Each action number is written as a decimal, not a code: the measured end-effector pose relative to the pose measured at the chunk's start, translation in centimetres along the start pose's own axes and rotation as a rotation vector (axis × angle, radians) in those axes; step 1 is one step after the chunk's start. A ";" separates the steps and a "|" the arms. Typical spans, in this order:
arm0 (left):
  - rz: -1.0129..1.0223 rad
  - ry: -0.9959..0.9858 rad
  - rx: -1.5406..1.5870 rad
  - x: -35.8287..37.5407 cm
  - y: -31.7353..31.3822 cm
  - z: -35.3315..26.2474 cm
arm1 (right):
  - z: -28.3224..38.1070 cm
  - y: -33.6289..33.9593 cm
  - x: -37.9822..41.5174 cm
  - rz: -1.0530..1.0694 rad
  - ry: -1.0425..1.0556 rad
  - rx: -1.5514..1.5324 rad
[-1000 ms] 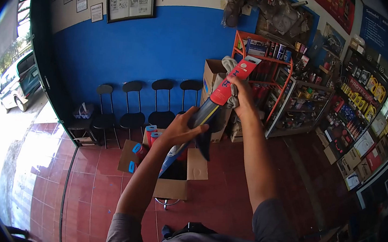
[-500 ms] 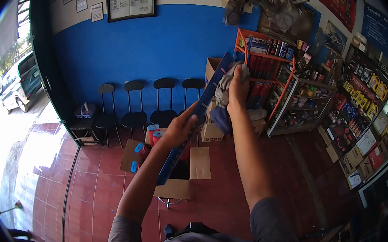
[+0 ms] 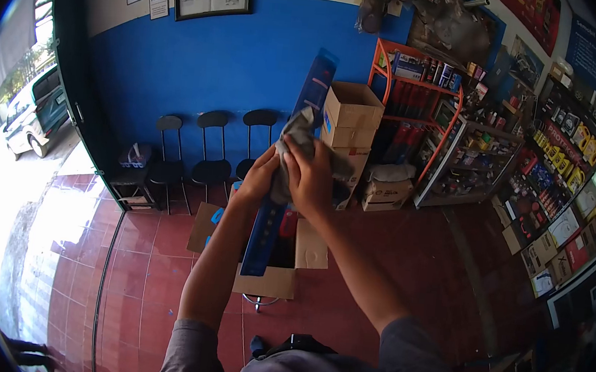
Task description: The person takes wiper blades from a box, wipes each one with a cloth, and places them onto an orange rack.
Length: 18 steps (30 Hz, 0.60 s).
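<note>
A long, narrow blue package (image 3: 262, 243) stands tilted in front of me, its upper end leaning slightly right. My left hand (image 3: 259, 176) is wrapped around its middle at the left edge. My right hand (image 3: 308, 178) closes on a crumpled grey cloth (image 3: 299, 124) and presses it against the package, right beside the left hand. The cloth and fingers hide the package's middle. Below it is an open cardboard box (image 3: 266, 281) with red and blue packages inside, partly covered by my left arm and the blue package.
Black chairs (image 3: 211, 172) line the blue wall. Stacked cartons (image 3: 353, 112) stand beside an orange rack (image 3: 422, 85) and a glass-sided display cabinet (image 3: 469, 163). Shelves of bottles (image 3: 560, 143) fill the right side. A doorway with a parked car (image 3: 34, 117) opens at left.
My right hand and the cloth have come down from the package's upper part to its middle, next to my left hand. The package now stands more upright, with its broad face turned toward me.
</note>
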State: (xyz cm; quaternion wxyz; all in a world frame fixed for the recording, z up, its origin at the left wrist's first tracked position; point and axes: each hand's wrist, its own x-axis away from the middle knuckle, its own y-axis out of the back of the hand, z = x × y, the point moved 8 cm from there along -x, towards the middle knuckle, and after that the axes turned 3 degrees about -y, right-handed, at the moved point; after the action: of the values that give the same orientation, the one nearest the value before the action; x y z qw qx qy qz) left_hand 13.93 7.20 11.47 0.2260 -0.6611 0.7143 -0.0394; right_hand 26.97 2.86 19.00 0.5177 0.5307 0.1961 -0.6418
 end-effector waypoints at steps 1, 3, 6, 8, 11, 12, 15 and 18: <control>-0.005 -0.005 -0.003 0.2 0.4 -0.3 | 0.5 -0.3 1.3 0.000 0.004 -0.006; -0.215 0.060 0.134 0.9 2.9 -0.1 | 0.5 -2.9 4.5 0.255 -0.142 -0.031; -0.217 -0.015 0.157 -0.2 6.8 0.6 | 4.6 -3.8 8.6 0.302 0.079 0.014; -0.262 -0.054 0.141 0.2 8.4 -0.5 | 5.5 -4.7 11.0 0.424 0.135 -0.045; -0.235 -0.083 0.144 0.8 8.9 -1.8 | 5.8 -6.6 16.9 0.720 0.161 -0.126; -0.232 -0.104 0.157 0.4 9.5 -1.5 | 5.3 -7.9 19.4 0.889 0.139 -0.147; -0.235 -0.143 0.068 -0.1 11.2 -1.3 | 0.1 -10.5 25.4 0.946 0.104 -0.049; -0.256 -0.165 -0.094 -1.2 11.4 -1.3 | -7.6 -11.4 30.2 0.919 -0.072 0.219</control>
State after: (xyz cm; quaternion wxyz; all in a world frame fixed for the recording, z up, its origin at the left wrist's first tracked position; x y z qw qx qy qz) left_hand 2.96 9.41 8.90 0.2456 -0.7578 0.6042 0.0201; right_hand 23.68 -0.43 -13.81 0.6955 0.5915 -0.1458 -0.3809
